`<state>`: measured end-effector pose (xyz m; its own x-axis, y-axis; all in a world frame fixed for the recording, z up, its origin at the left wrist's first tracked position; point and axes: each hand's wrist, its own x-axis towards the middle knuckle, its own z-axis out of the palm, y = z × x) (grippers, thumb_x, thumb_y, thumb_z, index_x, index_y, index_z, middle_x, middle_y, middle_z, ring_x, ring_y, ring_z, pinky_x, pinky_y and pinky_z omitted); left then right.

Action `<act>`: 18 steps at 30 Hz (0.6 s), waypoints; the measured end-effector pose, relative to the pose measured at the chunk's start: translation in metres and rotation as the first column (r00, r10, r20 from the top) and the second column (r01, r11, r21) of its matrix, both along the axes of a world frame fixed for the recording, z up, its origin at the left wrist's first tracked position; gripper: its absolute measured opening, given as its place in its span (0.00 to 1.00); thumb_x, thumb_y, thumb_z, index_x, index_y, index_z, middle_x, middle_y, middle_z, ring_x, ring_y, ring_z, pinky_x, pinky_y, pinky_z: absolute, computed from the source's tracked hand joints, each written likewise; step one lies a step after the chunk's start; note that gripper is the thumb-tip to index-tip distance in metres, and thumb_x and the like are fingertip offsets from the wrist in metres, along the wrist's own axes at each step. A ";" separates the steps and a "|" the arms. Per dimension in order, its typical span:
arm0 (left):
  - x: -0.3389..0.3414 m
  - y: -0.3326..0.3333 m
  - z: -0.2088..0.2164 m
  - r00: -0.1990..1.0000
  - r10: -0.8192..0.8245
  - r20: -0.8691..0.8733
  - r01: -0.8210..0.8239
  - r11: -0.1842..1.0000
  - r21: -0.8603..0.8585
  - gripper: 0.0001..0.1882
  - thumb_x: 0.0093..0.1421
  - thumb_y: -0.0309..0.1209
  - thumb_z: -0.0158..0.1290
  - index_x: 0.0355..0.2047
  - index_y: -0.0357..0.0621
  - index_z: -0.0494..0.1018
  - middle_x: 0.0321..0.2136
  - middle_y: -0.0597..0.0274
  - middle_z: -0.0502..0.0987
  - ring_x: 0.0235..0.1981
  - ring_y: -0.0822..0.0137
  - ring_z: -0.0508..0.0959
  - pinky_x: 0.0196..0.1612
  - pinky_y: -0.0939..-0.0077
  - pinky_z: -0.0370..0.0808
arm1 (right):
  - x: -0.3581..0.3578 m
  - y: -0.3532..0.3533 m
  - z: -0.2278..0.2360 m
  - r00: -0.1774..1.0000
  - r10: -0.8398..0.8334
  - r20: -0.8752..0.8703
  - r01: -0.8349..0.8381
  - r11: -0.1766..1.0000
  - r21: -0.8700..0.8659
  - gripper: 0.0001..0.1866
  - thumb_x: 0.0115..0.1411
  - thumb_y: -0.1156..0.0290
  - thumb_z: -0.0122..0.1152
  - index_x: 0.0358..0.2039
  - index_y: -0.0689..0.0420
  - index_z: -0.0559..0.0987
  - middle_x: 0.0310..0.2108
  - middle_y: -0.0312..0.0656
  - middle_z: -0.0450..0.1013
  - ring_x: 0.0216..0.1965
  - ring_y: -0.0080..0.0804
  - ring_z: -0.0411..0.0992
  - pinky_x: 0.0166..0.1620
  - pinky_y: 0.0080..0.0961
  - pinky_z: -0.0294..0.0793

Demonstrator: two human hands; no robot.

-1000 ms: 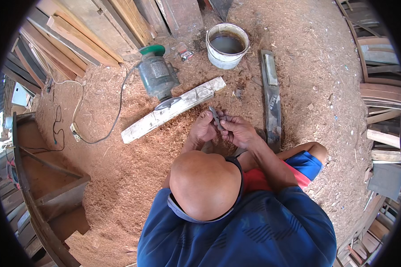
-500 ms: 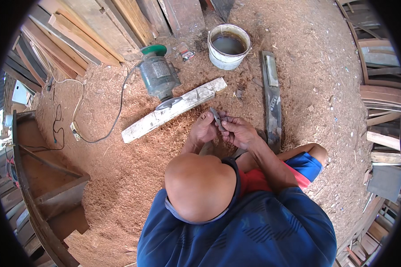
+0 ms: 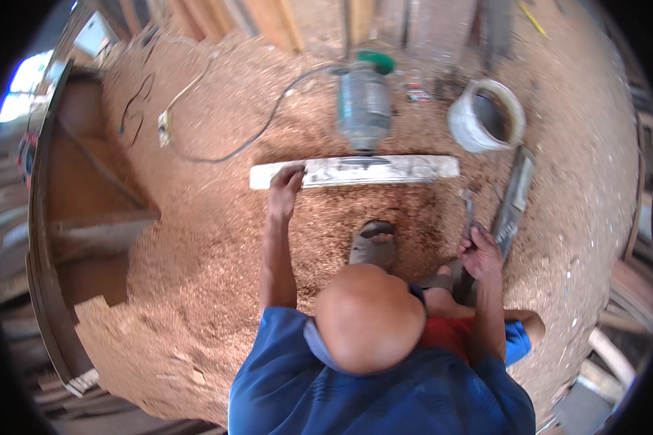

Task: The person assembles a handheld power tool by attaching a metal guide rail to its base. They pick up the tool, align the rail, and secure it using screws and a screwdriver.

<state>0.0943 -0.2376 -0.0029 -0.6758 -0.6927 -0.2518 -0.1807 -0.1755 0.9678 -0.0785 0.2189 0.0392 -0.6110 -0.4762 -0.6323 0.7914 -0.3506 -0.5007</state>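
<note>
My left hand [image 3: 287,190] reaches forward over the left part of a whitish, worn board [image 3: 406,168]. Its fingers are bent together at the board; whatever they pinch is too blurred to name. On the right, my right hand [image 3: 480,252] is closed around a slim grey metal tool [image 3: 471,216], which points forward from the fingers. Behind the board stands a grey-green electric motor [image 3: 364,109] with a green disc [image 3: 376,61] at its far end. A dark disc [image 3: 364,161] at its near end meets the board.
A white bucket [image 3: 466,125] of dark liquid stands right of the motor. Below it lies a long dark bar [image 3: 514,196]. A cable [image 3: 257,138] runs left to a socket strip [image 3: 164,129]. A brown wooden frame [image 3: 103,233] stands at left. Planks [image 3: 276,25] lean behind; wood shavings cover the ground.
My hands were together around a small grey piece; now they are apart, the left forward at the board, the right out to the side with the slim tool. The view has turned.
</note>
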 end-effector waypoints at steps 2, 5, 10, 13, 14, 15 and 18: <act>-0.024 -0.027 0.005 0.988 -0.039 0.150 0.084 0.948 -0.307 0.15 0.63 0.25 0.52 0.49 0.35 0.76 0.40 0.54 0.80 0.41 0.67 0.78 0.45 0.75 0.75 | -0.001 -0.008 -0.008 1.000 0.028 -0.001 -0.028 1.000 0.008 0.08 0.64 0.70 0.62 0.43 0.55 0.77 0.31 0.34 0.72 0.29 0.25 0.68 0.32 0.25 0.71; -0.077 -0.047 0.004 0.942 -0.138 0.305 0.260 0.875 -0.408 0.20 0.61 0.23 0.48 0.53 0.39 0.75 0.50 0.50 0.79 0.50 0.61 0.79 0.55 0.73 0.73 | -0.013 -0.026 -0.008 0.999 0.044 -0.014 -0.043 0.998 0.041 0.06 0.64 0.69 0.61 0.40 0.54 0.77 0.30 0.35 0.72 0.29 0.25 0.68 0.32 0.25 0.71; -0.140 -0.057 -0.036 0.824 -0.308 0.476 0.470 0.841 -0.269 0.23 0.58 0.20 0.45 0.52 0.47 0.77 0.48 0.51 0.80 0.48 0.57 0.80 0.52 0.67 0.77 | -0.018 -0.064 0.007 0.997 0.071 -0.024 -0.069 0.996 0.056 0.06 0.66 0.69 0.59 0.42 0.55 0.77 0.31 0.36 0.72 0.30 0.24 0.68 0.34 0.25 0.71; -0.153 -0.063 -0.070 0.770 -0.326 0.549 0.601 0.661 -0.450 0.23 0.56 0.21 0.49 0.54 0.45 0.76 0.46 0.48 0.80 0.44 0.61 0.81 0.44 0.72 0.80 | -0.014 -0.075 0.010 0.997 0.072 -0.032 -0.070 0.994 0.079 0.07 0.66 0.70 0.58 0.43 0.56 0.77 0.31 0.36 0.71 0.30 0.24 0.67 0.34 0.25 0.71; -0.137 -0.079 -0.102 0.856 -0.242 0.456 0.514 0.481 -0.710 0.23 0.56 0.23 0.50 0.53 0.48 0.77 0.42 0.47 0.81 0.37 0.59 0.81 0.42 0.71 0.80 | -0.012 -0.086 0.010 0.994 0.107 -0.034 -0.105 0.992 0.065 0.07 0.66 0.70 0.58 0.43 0.56 0.76 0.31 0.36 0.71 0.30 0.24 0.67 0.34 0.24 0.71; -0.142 -0.075 -0.103 0.849 -0.282 0.446 0.527 0.502 -0.686 0.23 0.56 0.24 0.50 0.53 0.48 0.77 0.41 0.46 0.81 0.37 0.58 0.81 0.43 0.70 0.80 | -0.010 -0.085 0.008 0.996 0.085 -0.032 -0.083 0.994 0.067 0.07 0.66 0.70 0.58 0.43 0.57 0.76 0.31 0.36 0.71 0.30 0.24 0.67 0.34 0.24 0.71; -0.154 -0.061 -0.094 0.811 -0.380 0.444 0.582 0.590 -0.559 0.22 0.56 0.25 0.50 0.52 0.46 0.77 0.40 0.44 0.81 0.37 0.55 0.80 0.46 0.68 0.78 | -0.007 -0.083 0.008 0.995 0.091 -0.035 -0.087 0.992 0.093 0.08 0.67 0.70 0.57 0.44 0.56 0.76 0.31 0.36 0.71 0.30 0.24 0.68 0.34 0.24 0.72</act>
